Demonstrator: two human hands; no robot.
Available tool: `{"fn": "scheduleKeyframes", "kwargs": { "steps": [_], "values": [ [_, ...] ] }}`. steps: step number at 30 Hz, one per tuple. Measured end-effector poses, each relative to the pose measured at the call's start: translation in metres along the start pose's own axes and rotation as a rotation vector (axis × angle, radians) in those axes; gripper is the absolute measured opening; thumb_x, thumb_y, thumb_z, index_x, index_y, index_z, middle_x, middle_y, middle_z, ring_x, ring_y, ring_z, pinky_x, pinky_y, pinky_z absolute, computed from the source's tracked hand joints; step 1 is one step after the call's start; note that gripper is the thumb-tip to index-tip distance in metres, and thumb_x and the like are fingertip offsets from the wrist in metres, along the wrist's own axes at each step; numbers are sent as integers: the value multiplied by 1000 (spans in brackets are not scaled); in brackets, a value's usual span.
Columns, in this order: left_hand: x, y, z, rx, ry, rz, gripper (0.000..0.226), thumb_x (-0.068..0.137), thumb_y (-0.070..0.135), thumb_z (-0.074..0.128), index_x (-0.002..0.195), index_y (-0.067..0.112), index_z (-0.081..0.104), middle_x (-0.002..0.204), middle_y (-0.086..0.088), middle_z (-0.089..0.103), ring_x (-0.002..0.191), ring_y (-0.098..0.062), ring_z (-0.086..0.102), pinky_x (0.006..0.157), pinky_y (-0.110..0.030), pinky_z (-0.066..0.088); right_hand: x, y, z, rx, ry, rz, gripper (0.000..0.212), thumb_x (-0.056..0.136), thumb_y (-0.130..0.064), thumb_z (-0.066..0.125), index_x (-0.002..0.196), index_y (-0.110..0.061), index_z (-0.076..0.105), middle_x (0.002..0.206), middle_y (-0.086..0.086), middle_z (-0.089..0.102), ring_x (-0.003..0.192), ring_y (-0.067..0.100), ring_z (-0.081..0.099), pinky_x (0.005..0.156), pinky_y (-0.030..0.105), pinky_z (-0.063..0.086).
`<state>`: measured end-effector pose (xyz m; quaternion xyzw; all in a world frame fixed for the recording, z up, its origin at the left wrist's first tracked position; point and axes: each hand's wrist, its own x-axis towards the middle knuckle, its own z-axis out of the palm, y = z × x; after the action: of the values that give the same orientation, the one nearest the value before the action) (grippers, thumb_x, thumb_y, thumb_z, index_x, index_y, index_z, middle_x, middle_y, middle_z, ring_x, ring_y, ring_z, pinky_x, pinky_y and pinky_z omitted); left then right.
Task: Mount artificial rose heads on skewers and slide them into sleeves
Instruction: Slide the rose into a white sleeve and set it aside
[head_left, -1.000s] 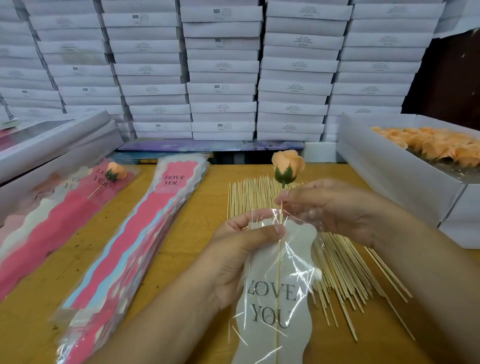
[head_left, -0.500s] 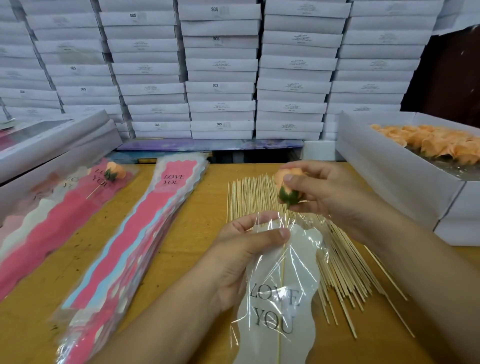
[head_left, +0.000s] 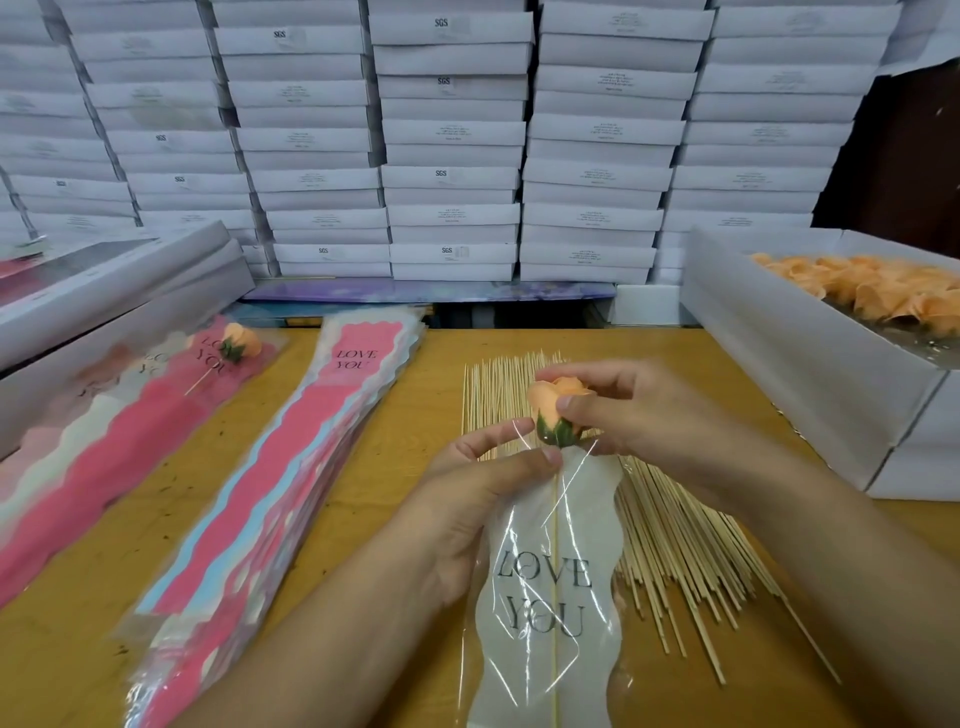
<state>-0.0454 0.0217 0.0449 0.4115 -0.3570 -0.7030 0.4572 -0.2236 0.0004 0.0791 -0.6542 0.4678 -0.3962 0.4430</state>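
An orange rose head (head_left: 551, 402) with a green base sits on a thin skewer (head_left: 557, 597). The skewer runs down inside a clear and white "LOVE YOU" sleeve (head_left: 550, 587). My right hand (head_left: 639, 415) pinches the rose head from the right, just above the sleeve's mouth. My left hand (head_left: 467, 499) pinches the sleeve's top edge between thumb and fingers, directly below the rose.
Several loose skewers (head_left: 670, 540) lie fanned on the wooden table behind the sleeve. A stack of pink sleeves (head_left: 280, 493) lies to the left. Further left a finished rose (head_left: 240, 340) rests on more sleeves. A white box of orange rose heads (head_left: 878, 291) stands at right.
My right hand moved from the skewer up onto the rose head and pushed it down. The rose now sits at the sleeve's mouth, with the skewer deeper inside.
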Motion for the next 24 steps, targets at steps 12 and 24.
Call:
{"fn": "scheduleKeyframes", "kwargs": {
  "steps": [12,24],
  "values": [
    [3,0,-1,33,22,-12,69,63,21,85,127,7,64,102,-19,76,80,-27,74,67,-33,62,2,6,8,17,127,1,20,88,-21,73,106,-28,70,102,-9,76,86,10,72,64,19,53],
    [6,-1,1,9,19,6,69,72,21,82,133,2,58,114,-26,71,103,-40,67,104,-57,48,3,5,11,26,146,26,21,96,-21,60,88,-26,78,88,-15,76,78,-3,68,60,13,53]
  ]
}}
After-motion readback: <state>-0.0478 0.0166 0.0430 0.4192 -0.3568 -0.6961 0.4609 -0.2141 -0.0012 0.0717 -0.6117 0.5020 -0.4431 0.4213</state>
